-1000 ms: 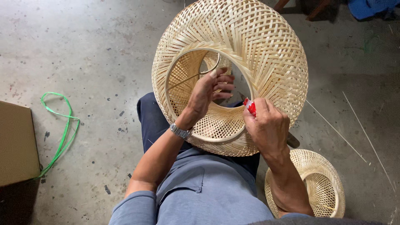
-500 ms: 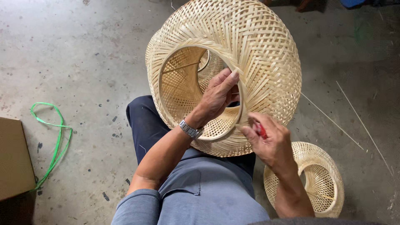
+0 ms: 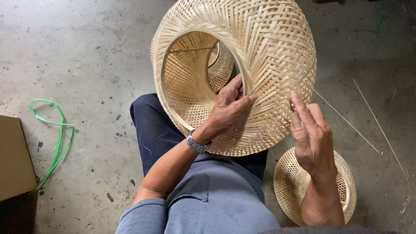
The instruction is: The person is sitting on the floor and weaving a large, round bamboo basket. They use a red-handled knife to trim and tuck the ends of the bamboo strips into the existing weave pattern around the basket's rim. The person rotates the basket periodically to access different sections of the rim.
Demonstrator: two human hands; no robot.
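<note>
We hold a large woven bamboo basket [image 3: 260, 56] on our lap, tipped so its round opening faces up at us. It is bulbous, made of pale flat strips crossed in a tight herringbone on the outside, with a looser open lattice showing inside. Our left hand [image 3: 229, 108] curls over the smooth bent rim, fingers closed around it and thumb lying on the outer weave; a metal wristwatch [image 3: 196, 144] sits on that wrist. Our right hand [image 3: 310, 134] rests against the basket's outer wall to the right, fingers mostly straight and pressed to the strips, gripping nothing that we can make out. Below the right forearm a smaller open-weave basket [image 3: 290, 177] lies on the rough concrete floor [image 3: 86, 52]. Far out beyond the left elbow lies a loop of green plastic strap [image 3: 56, 138] beside a cardboard box [image 3: 15, 160]. Thin bamboo slivers [image 3: 346, 121] lie past the right hand.
</note>
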